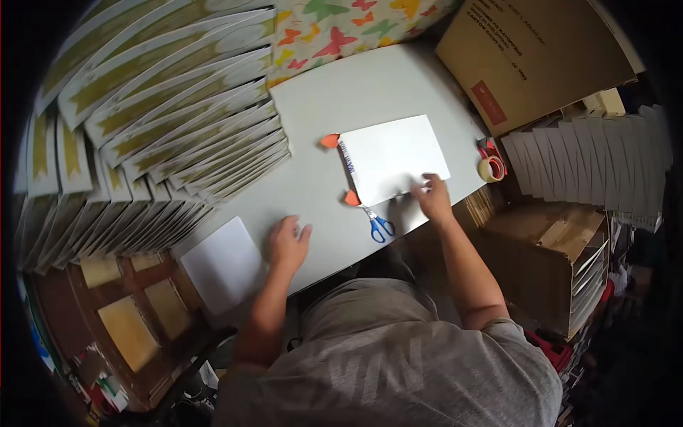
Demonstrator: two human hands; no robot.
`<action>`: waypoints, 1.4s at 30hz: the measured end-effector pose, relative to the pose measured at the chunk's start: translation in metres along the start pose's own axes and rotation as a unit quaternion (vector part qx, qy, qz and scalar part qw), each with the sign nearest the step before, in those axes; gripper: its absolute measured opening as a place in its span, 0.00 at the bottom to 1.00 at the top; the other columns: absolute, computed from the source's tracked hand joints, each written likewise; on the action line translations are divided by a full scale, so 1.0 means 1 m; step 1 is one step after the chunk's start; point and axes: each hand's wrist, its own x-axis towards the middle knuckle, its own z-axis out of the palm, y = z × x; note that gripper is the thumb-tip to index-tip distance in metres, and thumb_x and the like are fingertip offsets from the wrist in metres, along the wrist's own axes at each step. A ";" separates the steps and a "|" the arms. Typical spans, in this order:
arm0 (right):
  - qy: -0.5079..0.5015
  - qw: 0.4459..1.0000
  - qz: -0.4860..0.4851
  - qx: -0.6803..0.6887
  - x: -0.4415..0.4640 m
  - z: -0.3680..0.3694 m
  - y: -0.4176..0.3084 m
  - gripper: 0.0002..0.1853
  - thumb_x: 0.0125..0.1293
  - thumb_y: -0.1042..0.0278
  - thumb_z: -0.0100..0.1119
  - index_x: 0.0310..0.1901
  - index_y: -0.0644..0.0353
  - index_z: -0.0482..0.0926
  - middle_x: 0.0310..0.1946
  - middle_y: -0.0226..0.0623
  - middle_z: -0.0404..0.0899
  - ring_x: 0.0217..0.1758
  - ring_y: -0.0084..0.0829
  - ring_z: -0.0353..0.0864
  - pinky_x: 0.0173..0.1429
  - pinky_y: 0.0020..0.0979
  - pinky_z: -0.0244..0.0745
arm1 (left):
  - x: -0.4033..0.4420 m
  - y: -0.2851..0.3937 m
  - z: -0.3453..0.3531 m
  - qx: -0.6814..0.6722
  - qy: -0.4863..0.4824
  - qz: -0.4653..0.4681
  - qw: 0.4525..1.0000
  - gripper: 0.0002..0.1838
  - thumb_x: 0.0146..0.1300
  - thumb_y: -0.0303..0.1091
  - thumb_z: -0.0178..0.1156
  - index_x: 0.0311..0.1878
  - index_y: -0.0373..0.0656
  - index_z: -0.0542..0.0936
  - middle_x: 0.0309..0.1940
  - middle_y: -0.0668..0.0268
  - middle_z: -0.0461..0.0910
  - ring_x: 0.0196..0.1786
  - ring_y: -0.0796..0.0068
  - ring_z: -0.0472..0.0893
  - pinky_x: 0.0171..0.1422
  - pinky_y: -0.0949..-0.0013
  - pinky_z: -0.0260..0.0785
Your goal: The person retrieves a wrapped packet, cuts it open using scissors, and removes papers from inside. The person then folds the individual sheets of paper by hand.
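A flat white box or folder lies on the white table, with orange tabs at two corners and a dark printed strip down its left edge. My right hand is over its lower right corner, fingers bent and apart. Whether the fingertips touch it I cannot tell. Just below the box, blue-handled scissors rest with their blades partly hidden under it. Between the scissors and a stack of white sheets, my left hand hovers with fingers apart, holding nothing.
Tall stacks of white and gold folded pieces fill the table's left side. A large cardboard carton stands back right. Tape rolls sit at the right edge. Another carton and stacked white pieces flank the right.
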 end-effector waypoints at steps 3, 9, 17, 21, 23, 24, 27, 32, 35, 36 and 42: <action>0.096 0.994 0.006 -0.049 0.054 -0.001 0.027 0.32 0.71 0.52 0.67 0.68 0.67 0.76 0.58 0.59 0.79 0.59 0.55 0.83 0.66 0.46 0.80 | 0.061 0.046 0.066 -0.182 -0.075 0.026 0.980 0.15 0.71 0.32 0.63 0.55 0.33 0.84 0.36 0.59 0.87 0.39 0.63 0.85 0.50 0.64 0.79; 0.067 0.995 0.041 -0.054 0.117 -0.017 0.056 0.35 0.71 0.49 0.67 0.70 0.67 0.73 0.62 0.61 0.77 0.62 0.57 0.81 0.68 0.47 0.78 | 0.133 0.085 0.147 -0.414 -0.125 -0.214 0.876 0.16 0.73 0.28 0.58 0.58 0.32 0.83 0.40 0.58 0.88 0.42 0.68 0.86 0.47 0.67 0.80; -0.077 0.994 0.000 0.075 0.140 -0.028 0.085 0.33 0.73 0.52 0.66 0.71 0.67 0.73 0.62 0.58 0.76 0.61 0.53 0.80 0.68 0.45 0.78 | 0.140 0.097 0.153 -0.503 -0.069 -0.286 0.813 0.18 0.70 0.28 0.62 0.60 0.31 0.83 0.44 0.56 0.89 0.42 0.67 0.87 0.46 0.68 0.81; -0.095 0.993 -0.012 0.068 0.144 -0.033 0.085 0.31 0.73 0.56 0.67 0.70 0.66 0.73 0.62 0.56 0.76 0.59 0.49 0.80 0.67 0.42 0.78 | 0.136 0.118 0.146 -0.432 -0.055 -0.270 0.859 0.20 0.68 0.28 0.65 0.61 0.32 0.84 0.46 0.55 0.90 0.41 0.67 0.87 0.46 0.68 0.81; -0.107 0.991 -0.012 0.084 0.144 -0.037 0.083 0.31 0.72 0.58 0.68 0.70 0.67 0.72 0.60 0.55 0.77 0.57 0.46 0.81 0.65 0.40 0.79 | 0.138 0.133 0.135 -0.377 -0.037 -0.270 0.885 0.18 0.67 0.28 0.66 0.59 0.33 0.85 0.44 0.57 0.90 0.40 0.66 0.87 0.46 0.67 0.81; -0.116 0.988 -0.009 0.101 0.144 -0.040 0.082 0.31 0.72 0.59 0.68 0.70 0.69 0.72 0.58 0.53 0.79 0.55 0.44 0.81 0.63 0.38 0.79 | 0.139 0.139 0.130 -0.319 -0.022 -0.267 0.909 0.16 0.66 0.28 0.67 0.56 0.34 0.87 0.43 0.58 0.91 0.38 0.66 0.87 0.46 0.67 0.81; -0.129 0.983 0.000 0.133 0.143 -0.046 0.083 0.31 0.72 0.62 0.69 0.69 0.71 0.71 0.54 0.50 0.81 0.51 0.38 0.82 0.59 0.34 0.81 | 0.139 0.154 0.124 -0.200 0.002 -0.257 0.946 0.13 0.64 0.28 0.68 0.51 0.37 0.89 0.40 0.61 0.92 0.36 0.66 0.87 0.46 0.66 0.80; -0.150 0.981 0.008 0.125 0.145 -0.047 0.086 0.31 0.71 0.60 0.69 0.70 0.66 0.73 0.61 0.53 0.75 0.58 0.44 0.80 0.65 0.38 0.79 | 0.135 0.154 0.128 -0.123 0.000 -0.249 0.961 0.10 0.62 0.28 0.70 0.46 0.39 0.91 0.36 0.64 0.92 0.38 0.68 0.88 0.46 0.67 0.81; -0.153 0.981 -0.002 0.118 0.144 -0.047 0.087 0.31 0.72 0.60 0.69 0.70 0.67 0.73 0.61 0.53 0.76 0.58 0.43 0.80 0.64 0.37 0.79 | 0.135 0.162 0.128 -0.093 0.019 -0.255 0.962 0.07 0.62 0.29 0.70 0.41 0.39 0.91 0.34 0.65 0.92 0.37 0.66 0.88 0.46 0.67 0.81; -0.153 0.982 -0.006 0.115 0.144 -0.047 0.087 0.31 0.72 0.59 0.69 0.70 0.67 0.73 0.60 0.53 0.76 0.57 0.43 0.80 0.64 0.37 0.79 | 0.136 0.164 0.128 -0.084 0.025 -0.256 0.963 0.06 0.62 0.29 0.70 0.39 0.39 0.91 0.34 0.65 0.91 0.36 0.66 0.87 0.46 0.67 0.81; -0.154 0.981 -0.010 0.117 0.139 -0.053 0.075 0.30 0.74 0.58 0.68 0.69 0.70 0.72 0.55 0.50 0.81 0.52 0.36 0.81 0.58 0.32 0.79 | 0.137 0.160 0.131 -0.085 0.006 -0.268 0.960 0.07 0.62 0.29 0.70 0.41 0.38 0.90 0.35 0.62 0.91 0.36 0.65 0.87 0.47 0.66 0.81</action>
